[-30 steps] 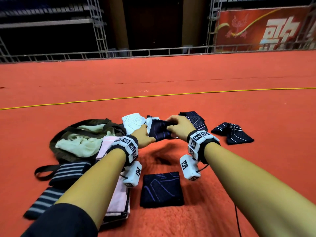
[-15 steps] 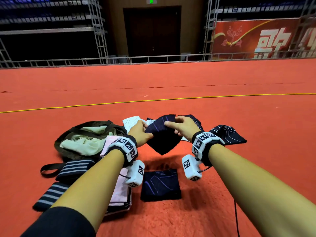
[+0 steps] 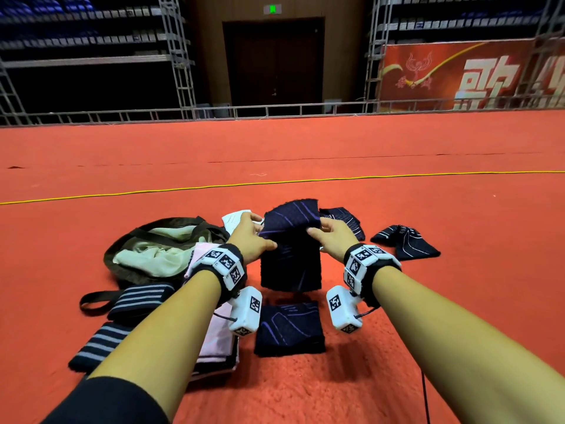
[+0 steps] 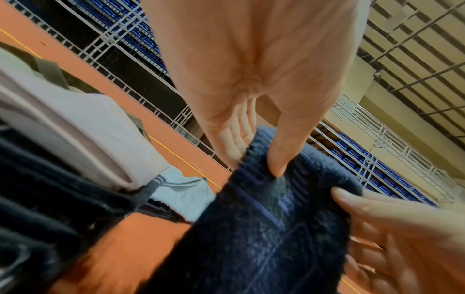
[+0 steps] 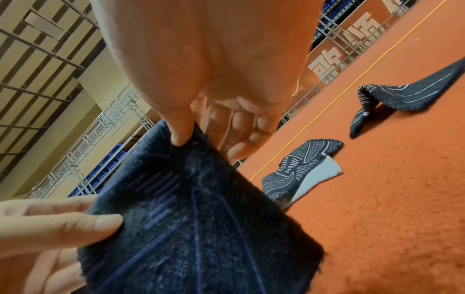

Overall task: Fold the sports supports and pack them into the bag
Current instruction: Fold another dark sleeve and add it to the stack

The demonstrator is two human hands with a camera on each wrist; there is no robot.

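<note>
While both hands pinch it, one navy knit support with purple lines hangs above the red carpet.
Left hand and right hand grip its upper edges; one folded match lies beneath, two striped bands beside the olive fabric bag, perhaps open.

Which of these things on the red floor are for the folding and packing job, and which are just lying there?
For the job:
- dark support with purple lines, held up by the left hand and right hand
- folded support on the floor
- two loose dark supports
- striped supports
- green bag, open

Just lying about:
- yellow cable
- red banner
- red carpet
</note>
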